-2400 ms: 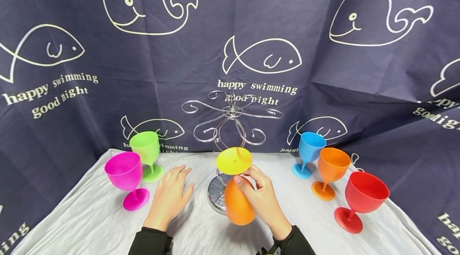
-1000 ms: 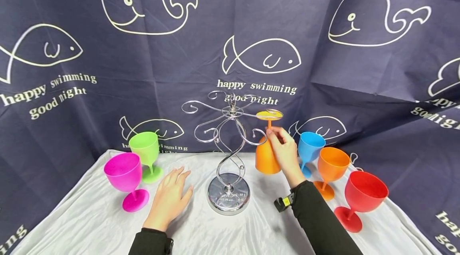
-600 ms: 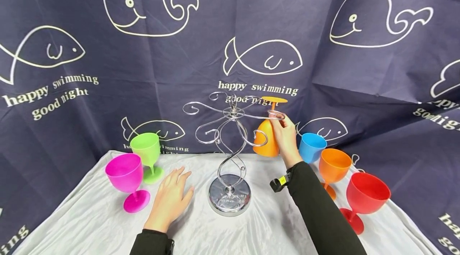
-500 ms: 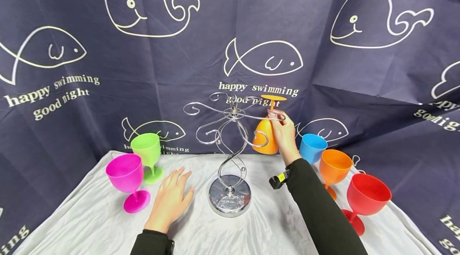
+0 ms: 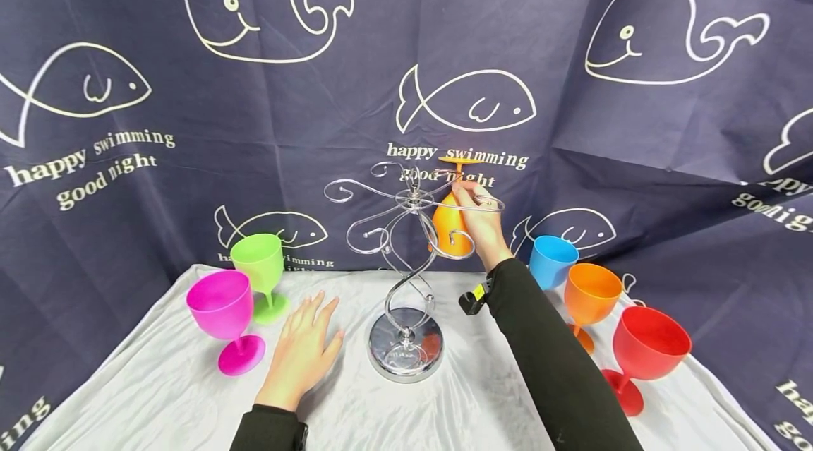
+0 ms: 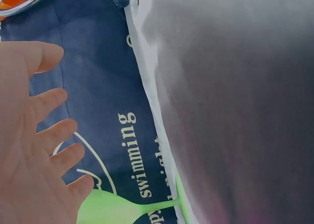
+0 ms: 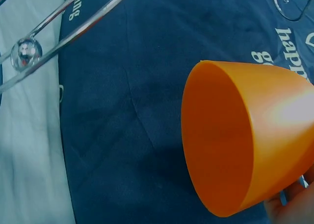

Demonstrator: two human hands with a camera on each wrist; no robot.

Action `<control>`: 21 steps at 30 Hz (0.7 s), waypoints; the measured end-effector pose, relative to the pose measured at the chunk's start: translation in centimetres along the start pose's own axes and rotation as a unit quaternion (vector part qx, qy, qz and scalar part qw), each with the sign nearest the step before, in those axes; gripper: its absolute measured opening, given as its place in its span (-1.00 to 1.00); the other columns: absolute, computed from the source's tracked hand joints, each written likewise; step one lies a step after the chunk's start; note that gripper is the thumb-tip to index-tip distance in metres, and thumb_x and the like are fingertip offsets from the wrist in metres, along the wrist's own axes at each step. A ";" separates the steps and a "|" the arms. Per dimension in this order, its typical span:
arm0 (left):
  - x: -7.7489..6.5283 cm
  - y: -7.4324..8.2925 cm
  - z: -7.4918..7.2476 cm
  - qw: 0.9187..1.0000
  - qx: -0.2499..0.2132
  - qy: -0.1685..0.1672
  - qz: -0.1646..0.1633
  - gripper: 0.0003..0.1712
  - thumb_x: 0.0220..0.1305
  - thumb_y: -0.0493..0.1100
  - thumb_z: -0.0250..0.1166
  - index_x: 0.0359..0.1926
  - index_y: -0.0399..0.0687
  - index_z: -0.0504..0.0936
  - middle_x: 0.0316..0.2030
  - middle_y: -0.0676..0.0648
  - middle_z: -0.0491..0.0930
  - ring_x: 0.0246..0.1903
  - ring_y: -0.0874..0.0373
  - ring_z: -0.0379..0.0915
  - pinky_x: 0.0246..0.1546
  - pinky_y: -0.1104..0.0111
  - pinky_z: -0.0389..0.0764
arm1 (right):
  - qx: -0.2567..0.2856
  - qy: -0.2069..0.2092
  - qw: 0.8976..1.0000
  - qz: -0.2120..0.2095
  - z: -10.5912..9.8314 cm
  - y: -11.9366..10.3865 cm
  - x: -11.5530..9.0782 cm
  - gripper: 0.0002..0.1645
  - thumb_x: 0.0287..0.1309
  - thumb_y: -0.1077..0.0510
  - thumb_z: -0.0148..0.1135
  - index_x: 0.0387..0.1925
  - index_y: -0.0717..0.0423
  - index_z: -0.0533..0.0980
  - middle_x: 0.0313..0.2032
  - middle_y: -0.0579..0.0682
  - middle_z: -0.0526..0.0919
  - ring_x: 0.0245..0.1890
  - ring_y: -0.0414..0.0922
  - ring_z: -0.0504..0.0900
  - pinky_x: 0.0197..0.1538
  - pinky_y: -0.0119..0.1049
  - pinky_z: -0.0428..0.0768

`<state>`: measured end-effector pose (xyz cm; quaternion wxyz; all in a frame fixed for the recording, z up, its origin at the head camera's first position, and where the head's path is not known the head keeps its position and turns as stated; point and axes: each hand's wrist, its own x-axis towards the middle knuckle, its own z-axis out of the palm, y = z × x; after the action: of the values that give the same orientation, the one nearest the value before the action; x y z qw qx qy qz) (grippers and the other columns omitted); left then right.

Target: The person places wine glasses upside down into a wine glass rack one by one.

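My right hand (image 5: 478, 217) pinches the stem of an orange goblet (image 5: 449, 225), which hangs upside down with its foot on top. The goblet is behind the curled arms of a chrome goblet rack (image 5: 414, 200), and those arms partly cover it in the head view. In the right wrist view the bowl of the orange goblet (image 7: 279, 116) shows its mouth, with fingers at its lower right. My left hand (image 5: 301, 352) rests over the white cloth with fingers spread and holds nothing. Close to it stand a green goblet (image 5: 257, 264) and a magenta goblet (image 5: 222, 306).
On the right of the white-covered table (image 5: 483, 380) stand a blue goblet (image 5: 552, 260), a second orange goblet (image 5: 593, 293) and a red goblet (image 5: 651, 345), all upright. A dark blue curtain (image 5: 356, 105) with whale and fish drawings hangs behind. The rack's round base (image 5: 406, 352) sits mid-table.
My right hand has carried the upside-down orange goblet from in front of the rack, out to the right and up, then left behind the rack's arms. The left hand has barely moved.
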<state>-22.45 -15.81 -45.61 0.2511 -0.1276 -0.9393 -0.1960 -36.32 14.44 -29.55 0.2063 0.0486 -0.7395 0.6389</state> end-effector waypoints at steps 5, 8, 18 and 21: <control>-0.1 0.0 0.1 1.000 0.000 0.010 0.005 -0.38 0.31 -0.08 0.30 0.35 -0.18 0.49 0.41 -0.35 0.37 0.41 -0.41 0.24 0.42 -0.23 0.25 | -0.042 0.006 0.999 0.029 1.1 0.2 0.2 -0.61 0.35 -0.10 0.25 0.03 0.03 0.66 -0.21 -0.08 0.69 -0.30 -0.25 0.50 -0.18 -0.47 0.43; -0.1 0.0 0.1 1.000 0.001 0.014 0.006 -0.38 0.30 -0.08 0.31 0.34 -0.18 0.49 0.40 -0.35 0.38 0.40 -0.41 0.25 0.42 -0.23 0.25 | -0.042 0.000 0.998 0.035 1.7 0.4 0.4 -0.63 0.33 -0.06 0.26 0.01 0.06 0.66 -0.21 -0.06 0.72 -0.32 -0.28 0.52 -0.18 -0.49 0.46; -0.1 0.1 0.0 1.000 -0.003 -0.005 -0.004 -0.36 0.33 -0.07 0.29 0.38 -0.16 0.46 0.44 -0.35 0.33 0.44 -0.39 0.20 0.46 -0.23 0.19 | 0.033 -0.049 0.998 -0.006 2.8 0.8 0.3 -0.81 0.35 0.18 0.27 -0.17 0.26 0.64 -0.43 -0.35 0.68 -0.44 -0.35 0.57 -0.33 -0.55 0.54; -0.1 0.1 0.0 1.000 -0.005 -0.006 -0.006 -0.36 0.33 -0.07 0.29 0.38 -0.16 0.45 0.44 -0.35 0.33 0.45 -0.39 0.19 0.46 -0.23 0.19 | 0.035 -0.075 0.996 -0.018 2.9 0.6 -0.1 -0.81 0.39 0.17 0.24 -0.15 0.23 0.64 -0.31 -0.25 0.75 -0.26 -0.33 0.64 -0.11 -0.53 0.59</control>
<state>-22.37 -15.78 -45.62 0.2436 -0.1245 -0.9405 -0.2013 -37.16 11.71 -30.40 0.1599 0.1167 -0.7289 0.6553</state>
